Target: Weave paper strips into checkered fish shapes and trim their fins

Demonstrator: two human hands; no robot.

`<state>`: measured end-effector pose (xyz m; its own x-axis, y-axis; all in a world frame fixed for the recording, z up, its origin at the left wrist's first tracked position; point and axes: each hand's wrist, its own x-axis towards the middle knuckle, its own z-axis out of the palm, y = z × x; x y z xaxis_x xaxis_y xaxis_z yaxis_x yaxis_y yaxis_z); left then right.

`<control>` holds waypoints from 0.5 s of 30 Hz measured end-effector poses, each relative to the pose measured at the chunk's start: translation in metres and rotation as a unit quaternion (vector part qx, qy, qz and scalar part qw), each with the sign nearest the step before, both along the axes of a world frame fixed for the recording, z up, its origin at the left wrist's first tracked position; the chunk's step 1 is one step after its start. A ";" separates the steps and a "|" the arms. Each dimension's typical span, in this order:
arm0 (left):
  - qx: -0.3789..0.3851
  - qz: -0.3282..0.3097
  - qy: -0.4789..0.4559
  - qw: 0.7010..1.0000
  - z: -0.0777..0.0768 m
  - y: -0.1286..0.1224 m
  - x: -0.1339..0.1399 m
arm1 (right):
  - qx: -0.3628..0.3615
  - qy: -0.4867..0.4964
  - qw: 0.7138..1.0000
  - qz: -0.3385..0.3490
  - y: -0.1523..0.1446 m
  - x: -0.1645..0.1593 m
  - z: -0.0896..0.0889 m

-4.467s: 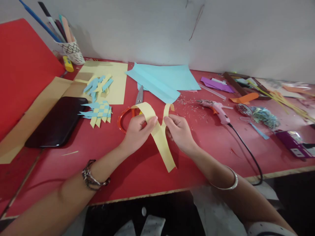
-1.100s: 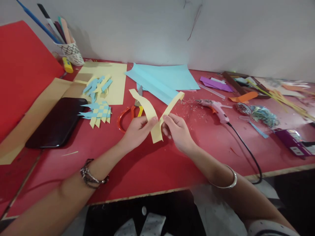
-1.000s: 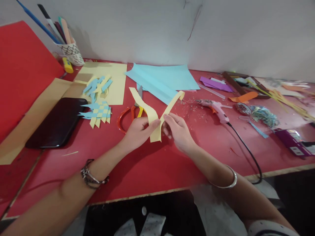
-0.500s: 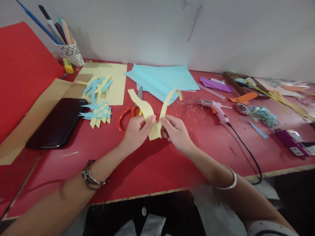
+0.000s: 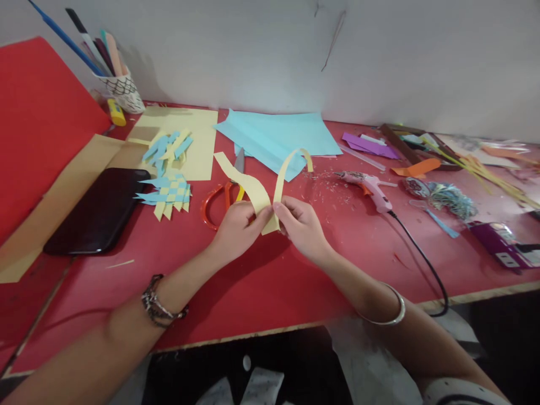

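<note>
**Pinching a yellow paper strip over a red craft table**

Holding a yellow paper strip [image 5: 253,191] between both hands, just above the red table [image 5: 261,292]. Left hand [image 5: 236,228] closed on the wider branch of the strip, thumb and fingertips pressing it where it bends. Right hand [image 5: 301,225] closed on the narrower branch, fingers almost touching those of the left. Splitting upward from the pinch into two arms: the wide one leaning away to the left, the thin one arching up and curling over to the right. Short lower end of the strip poking down between the two hands.

Resting on the table just behind the left hand, orange-handled scissors [image 5: 223,194], partly hidden by the strip. Lying farther back, a light blue paper sheet [image 5: 278,135] and a pale yellow sheet [image 5: 189,140], the latter carrying loose blue and yellow cut strips [image 5: 166,147]. Sitting left of the scissors, a small woven blue-and-yellow paper mat [image 5: 169,193], and beside that a black phone [image 5: 95,211], screen dark. Standing in the far left corner against the wall, a patterned cup of pens and brushes [image 5: 122,90]. Lying to the right of the hands, a pink glue gun [image 5: 369,185] with a black cord trailing toward the near table edge. Scattered beyond it, purple, orange and other paper scraps [image 5: 405,157].

Showing on the left wrist a dark beaded bracelet [image 5: 160,306]; on the right wrist, a silver bangle [image 5: 390,312].
</note>
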<state>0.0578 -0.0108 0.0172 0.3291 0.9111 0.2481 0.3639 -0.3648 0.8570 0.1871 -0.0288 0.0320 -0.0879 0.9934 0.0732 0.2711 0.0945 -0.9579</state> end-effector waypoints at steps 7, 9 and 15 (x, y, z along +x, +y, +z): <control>-0.043 0.034 -0.058 0.997 0.002 -0.002 -0.001 | -0.017 0.008 1.000 -0.022 0.000 0.000 0.001; -0.062 0.033 -0.069 0.995 0.003 -0.002 -0.001 | -0.016 0.018 0.999 -0.034 0.001 0.000 0.002; -0.061 -0.020 -0.025 0.998 0.000 -0.001 0.000 | -0.012 0.033 0.999 -0.030 0.001 0.001 0.001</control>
